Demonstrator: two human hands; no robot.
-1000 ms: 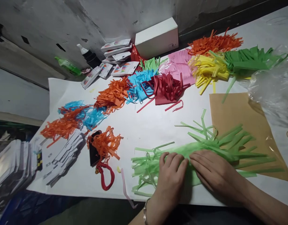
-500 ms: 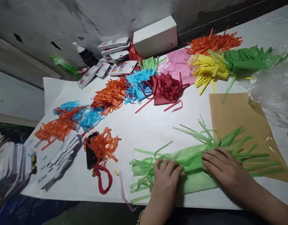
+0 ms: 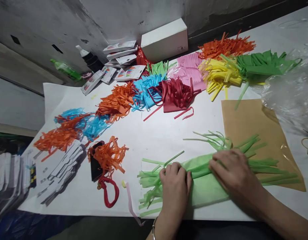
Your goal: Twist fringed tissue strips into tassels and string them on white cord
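Note:
Light green fringed tissue paper lies across the front of the table, with cut strips spreading out at both its left and right ends. A gathered ridge runs along its middle. My left hand has its fingers curled over the left part of this ridge, near the fringe. Farther right, my right hand grips the paper with bent fingers, and its fingertips press at the ridge. Some strips at the right end lie over a brown paper sheet.
Behind are fringed tissue bundles: dark red, blue, orange, yellow and dark green. A white box stands against the wall. Left lie a phone, a red cord loop and stacked white packets. Clear plastic sits right.
My right hand has shifted slightly left and up along the green tissue paper, drawing its ridge tighter. The upper loose strips have moved and curled. My left hand stays nearly in place.

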